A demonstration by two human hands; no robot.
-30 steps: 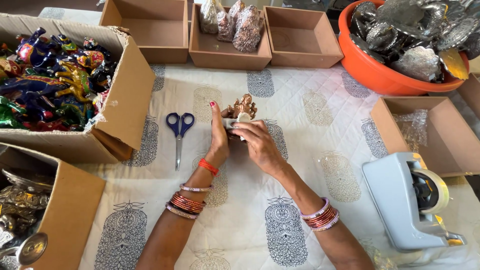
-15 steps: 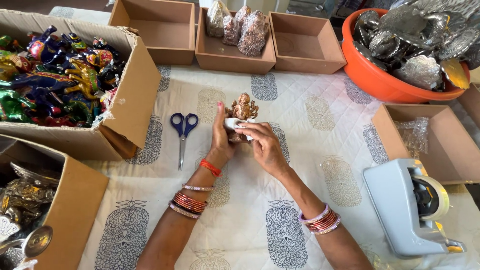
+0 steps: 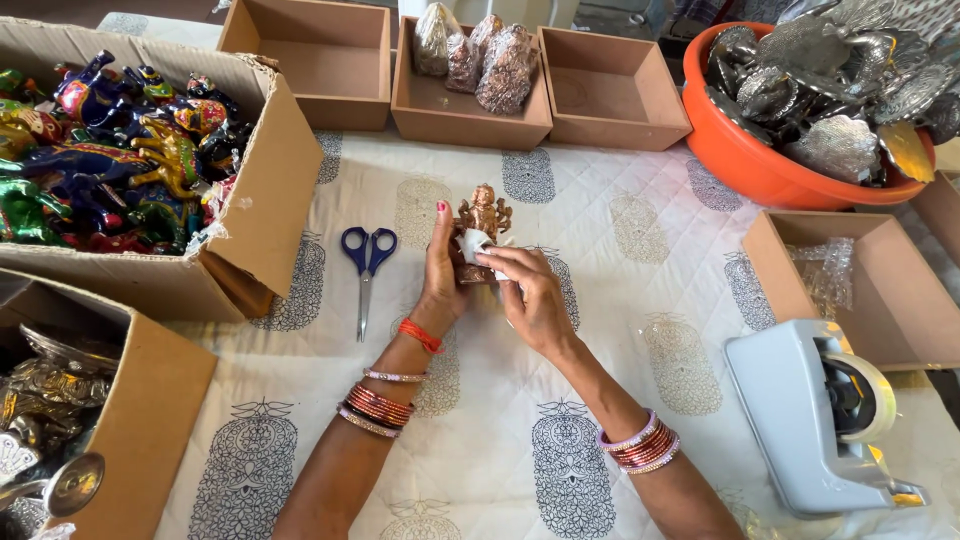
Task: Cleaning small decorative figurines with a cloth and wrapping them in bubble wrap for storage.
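**Both hands closed around a small figurine at mid-table**

Left hand (image 3: 440, 270) is held upright with the palm pressed against the side of the small copper-coloured seated figurine (image 3: 483, 225), apparently to steady it above the cloth. Right hand (image 3: 528, 295) is closed on the figurine's front, its fingertips pinching a scrap of white paper or film (image 3: 472, 246) against the base.

Just left of the left hand, blue-handled scissors (image 3: 367, 262) are laid within easy reach. Beyond the hands, a shallow brown box holding plastic-wrapped pieces (image 3: 470, 112) is set. To the right of the right hand, a grey tape dispenser (image 3: 815, 420) is placed.

The work surface is covered by a white quilted cloth with grey printed motifs (image 3: 600, 230). Little of the room is shown.
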